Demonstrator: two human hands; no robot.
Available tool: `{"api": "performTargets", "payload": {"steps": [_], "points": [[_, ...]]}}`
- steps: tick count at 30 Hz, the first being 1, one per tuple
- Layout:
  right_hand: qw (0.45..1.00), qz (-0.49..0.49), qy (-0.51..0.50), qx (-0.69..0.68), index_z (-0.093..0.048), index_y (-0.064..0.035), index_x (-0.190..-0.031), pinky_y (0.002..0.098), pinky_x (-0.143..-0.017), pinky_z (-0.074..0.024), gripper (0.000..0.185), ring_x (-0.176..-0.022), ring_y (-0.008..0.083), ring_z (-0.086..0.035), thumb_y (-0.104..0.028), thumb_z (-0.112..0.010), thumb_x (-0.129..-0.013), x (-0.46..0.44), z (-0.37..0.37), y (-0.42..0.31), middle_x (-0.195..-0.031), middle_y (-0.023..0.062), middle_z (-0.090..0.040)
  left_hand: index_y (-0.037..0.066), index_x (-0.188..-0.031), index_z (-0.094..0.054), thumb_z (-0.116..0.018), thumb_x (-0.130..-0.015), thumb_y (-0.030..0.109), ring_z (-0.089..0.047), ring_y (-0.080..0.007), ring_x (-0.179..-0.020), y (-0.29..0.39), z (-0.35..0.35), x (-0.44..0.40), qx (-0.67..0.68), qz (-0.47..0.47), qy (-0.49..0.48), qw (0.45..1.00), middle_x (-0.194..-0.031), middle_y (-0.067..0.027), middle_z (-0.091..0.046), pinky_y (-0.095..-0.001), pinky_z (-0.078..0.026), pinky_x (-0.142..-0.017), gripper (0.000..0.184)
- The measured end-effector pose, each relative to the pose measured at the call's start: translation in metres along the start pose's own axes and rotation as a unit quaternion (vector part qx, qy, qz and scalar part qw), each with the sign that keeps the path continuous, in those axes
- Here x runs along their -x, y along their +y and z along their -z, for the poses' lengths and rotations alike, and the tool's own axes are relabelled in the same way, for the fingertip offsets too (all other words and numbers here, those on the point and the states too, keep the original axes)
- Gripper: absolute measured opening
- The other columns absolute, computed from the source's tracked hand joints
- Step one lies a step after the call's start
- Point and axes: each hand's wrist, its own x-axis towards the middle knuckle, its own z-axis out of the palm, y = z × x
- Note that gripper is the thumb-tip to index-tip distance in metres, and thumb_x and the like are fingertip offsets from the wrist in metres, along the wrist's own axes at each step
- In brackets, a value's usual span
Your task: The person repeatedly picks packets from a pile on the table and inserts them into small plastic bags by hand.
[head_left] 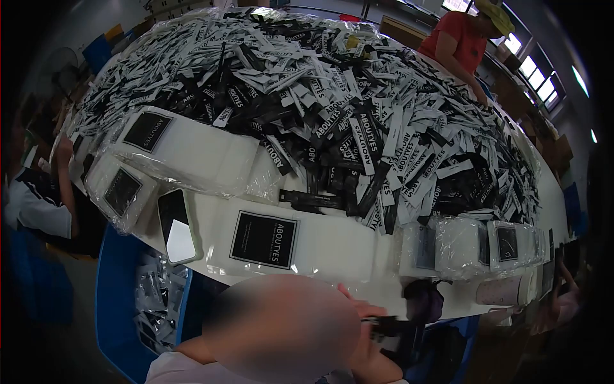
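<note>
My right hand is near the table's front edge, partly covered by a large blurred round area. Its fingers are closed on a small dark packet, whose details are smeared. My left hand does not show; the blur covers the space beside my left forearm. Just beyond lies a clear-wrapped white stack with a black ABOUTYES label. Left of that stack is a phone-like object with a dark and white face. A dark purple bundle sits to the right of my right hand.
A big heap of black and white ABOUTYES packets covers the table. More wrapped stacks stand in front of it, others at the right. A blue bin holds packets at lower left. People work around the table.
</note>
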Motion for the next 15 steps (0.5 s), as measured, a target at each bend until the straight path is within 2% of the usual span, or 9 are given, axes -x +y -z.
{"api": "performTargets", "payload": {"steps": [1,3,5,8,9,11,12,13,15], "points": [[1.0,0.003,-0.003,-0.001,-0.048,-0.0051,-0.094,0.0474,-0.099,-0.028,0.018,-0.089,0.025,-0.059,-0.02,-0.038,-0.091,-0.001,0.003,-0.001,-0.099,0.0107,-0.057,0.0,-0.127,-0.034,-0.073,-0.053,0.044,-0.045,-0.0297,-0.101,-0.003,0.002,-0.001,-0.03,-0.002,-0.017,0.999,-0.116,-0.0162,-0.042,-0.0396,-0.032,-0.077,0.094],[0.964,-0.167,-0.201,0.042,-0.044,0.0009,-0.113,0.0478,-0.106,-0.0104,0.032,-0.104,0.0283,-0.053,-0.02,-0.037,-0.09,-0.003,0.014,-0.003,-0.106,0.0128,-0.056,0.0,-0.127,-0.033,-0.074,-0.052,0.045,-0.045,-0.0301,-0.101,-0.006,0.005,-0.002,-0.063,-0.001,-0.032,0.998,-0.116,-0.0166,-0.041,-0.04,-0.032,-0.077,0.097],[0.961,-0.202,-0.19,0.0,-0.035,0.0057,-0.123,0.0461,-0.106,-0.0079,0.043,-0.11,0.0293,-0.047,-0.017,-0.04,-0.087,0.0,0.014,0.001,-0.111,0.0148,-0.053,-0.002,-0.126,-0.033,-0.074,-0.052,0.044,-0.045,-0.0308,-0.1,-0.003,0.006,0.0,-0.01,0.01,-0.037,0.999,-0.117,-0.0169,-0.041,-0.0407,-0.033,-0.076,0.096],[0.963,-0.117,-0.095,0.224,-0.039,0.0034,-0.121,0.0441,-0.101,-0.0161,0.047,-0.11,0.0273,-0.042,-0.019,-0.052,-0.081,-0.006,-0.005,0.001,-0.114,0.0124,-0.05,-0.002,-0.126,-0.033,-0.074,-0.051,0.042,-0.046,-0.0304,-0.1,0.002,0.009,-0.004,0.032,0.005,-0.005,0.999,-0.118,-0.0175,-0.041,-0.0395,-0.034,-0.076,0.096],[0.962,-0.114,-0.097,0.227,-0.039,0.0034,-0.121,0.0441,-0.101,-0.0161,0.047,-0.11,0.0273,-0.042,-0.019,-0.052,-0.081,-0.006,-0.003,0.002,-0.114,0.0124,-0.05,-0.002,-0.126,-0.033,-0.074,-0.051,0.042,-0.046,-0.0304,-0.1,0.0,0.01,-0.006,0.032,0.004,-0.002,0.999,-0.118,-0.0175,-0.041,-0.0395,-0.034,-0.076,0.096],[0.932,0.051,-0.084,0.348,-0.045,0.0008,-0.116,0.0425,-0.097,-0.0217,0.049,-0.105,0.0243,-0.044,-0.023,-0.062,-0.076,-0.001,0.008,0.002,-0.109,0.0085,-0.053,-0.003,-0.127,-0.032,-0.075,-0.05,0.041,-0.046,-0.03,-0.099,-0.005,0.014,-0.005,0.051,0.031,-0.033,0.998,-0.118,-0.0179,-0.041,-0.0376,-0.035,-0.076,0.098],[0.896,0.05,-0.135,0.42,-0.055,-0.0029,-0.104,0.0403,-0.093,-0.0257,0.041,-0.101,0.0215,-0.045,-0.024,-0.067,-0.071,0.003,0.015,0.0,-0.105,0.0033,-0.055,-0.003,-0.127,-0.032,-0.075,-0.05,0.041,-0.046,-0.03,-0.099,-0.006,0.015,-0.004,0.051,0.034,-0.031,0.998,-0.118,-0.0179,-0.041,-0.0376,-0.035,-0.076,0.098],[0.896,0.047,-0.138,0.42,-0.055,-0.0029,-0.104,0.0403,-0.093,-0.0257,0.041,-0.101,0.0215,-0.045,-0.024,-0.067,-0.071,0.005,0.019,0.003,-0.105,0.0033,-0.055,-0.003,-0.127,-0.032,-0.075,-0.05,0.04,-0.046,-0.0293,-0.099,-0.006,0.017,-0.004,0.04,0.023,-0.048,0.998,-0.118,-0.0171,-0.042,-0.0378,-0.035,-0.077,0.098],[0.843,0.04,-0.295,0.448,-0.061,-0.0076,-0.092,0.0399,-0.091,-0.0269,0.03,-0.099,0.0198,-0.047,-0.026,-0.069,-0.069,0.008,0.024,0.013,-0.099,0.0001,-0.057,-0.002,-0.128,-0.031,-0.075,-0.05,0.04,-0.047,-0.0286,-0.098,-0.004,0.021,-0.008,0.031,0.01,-0.066,0.997,-0.117,-0.0164,-0.043,-0.0379,-0.035,-0.078,0.098]]}}
